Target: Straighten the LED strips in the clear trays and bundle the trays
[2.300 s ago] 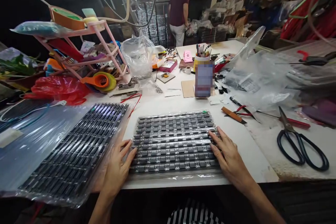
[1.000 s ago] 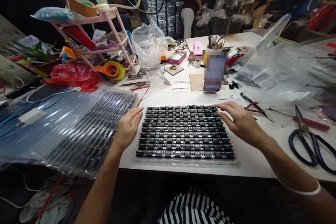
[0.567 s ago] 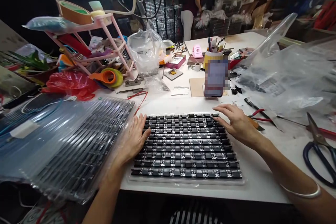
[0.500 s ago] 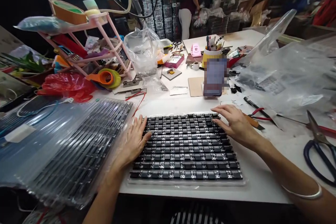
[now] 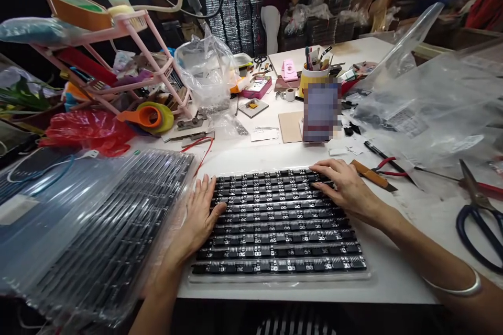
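Note:
In front of me on the white table lies a clear plastic tray point(image 5: 275, 280) filled with rows of black strips point(image 5: 275, 222) that carry small electronic parts. My left hand point(image 5: 202, 214) rests flat along the tray's left edge, fingers spread, thumb over the strip ends. My right hand point(image 5: 341, 183) touches the upper right corner, its fingers and thumb apart on the ends of the top strips. Neither hand grips anything. To the left of my left hand is a stack of similar filled trays point(image 5: 118, 230), partly under clear plastic.
Right of the tray lie a utility knife point(image 5: 373, 175), red-handled pliers point(image 5: 391, 167) and large scissors point(image 5: 477, 214). A pink rack point(image 5: 153, 63) and a red plastic bag point(image 5: 86, 131) stand back left. Clear plastic sheets point(image 5: 432, 104) cover the right. Another person point(image 5: 277, 5) bends over goods far behind.
The view has shifted slightly, so the background sits further left. My right hand has slid a little left along the tray's top corner; my left hand stays on the left edge.

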A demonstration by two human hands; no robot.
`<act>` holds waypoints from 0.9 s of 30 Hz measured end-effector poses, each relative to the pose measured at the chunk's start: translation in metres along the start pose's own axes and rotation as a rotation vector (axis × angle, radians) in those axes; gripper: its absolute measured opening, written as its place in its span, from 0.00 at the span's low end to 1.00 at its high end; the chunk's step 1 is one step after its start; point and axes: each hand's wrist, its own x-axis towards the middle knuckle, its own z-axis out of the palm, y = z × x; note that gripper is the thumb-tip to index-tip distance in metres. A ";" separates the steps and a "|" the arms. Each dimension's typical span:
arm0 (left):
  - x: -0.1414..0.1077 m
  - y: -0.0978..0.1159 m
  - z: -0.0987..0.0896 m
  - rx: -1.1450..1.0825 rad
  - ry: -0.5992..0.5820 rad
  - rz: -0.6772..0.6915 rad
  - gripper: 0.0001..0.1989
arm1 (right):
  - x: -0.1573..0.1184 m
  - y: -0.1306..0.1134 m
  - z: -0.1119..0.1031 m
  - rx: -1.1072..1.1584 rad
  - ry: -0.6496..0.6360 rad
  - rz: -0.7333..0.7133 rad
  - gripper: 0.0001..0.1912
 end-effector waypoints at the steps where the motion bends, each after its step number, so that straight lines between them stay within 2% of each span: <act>1: 0.000 0.001 0.000 -0.002 0.004 -0.006 0.38 | 0.000 0.000 0.000 -0.015 0.007 -0.001 0.15; 10: -0.002 0.007 -0.006 0.065 -0.026 -0.018 0.37 | -0.001 0.000 0.002 -0.055 -0.005 0.026 0.15; 13: -0.002 0.009 -0.006 0.019 -0.018 -0.019 0.39 | -0.001 -0.001 0.002 -0.064 0.008 0.021 0.15; 17: 0.000 0.010 -0.006 -0.159 0.111 -0.084 0.35 | -0.001 -0.010 0.006 -0.051 0.031 -0.097 0.16; 22: 0.002 0.006 -0.004 -0.445 0.332 -0.205 0.29 | 0.001 -0.027 0.018 -0.090 -0.075 -0.256 0.22; 27: 0.001 0.006 -0.004 -0.448 0.354 -0.172 0.28 | 0.002 -0.035 0.025 -0.119 -0.122 -0.269 0.27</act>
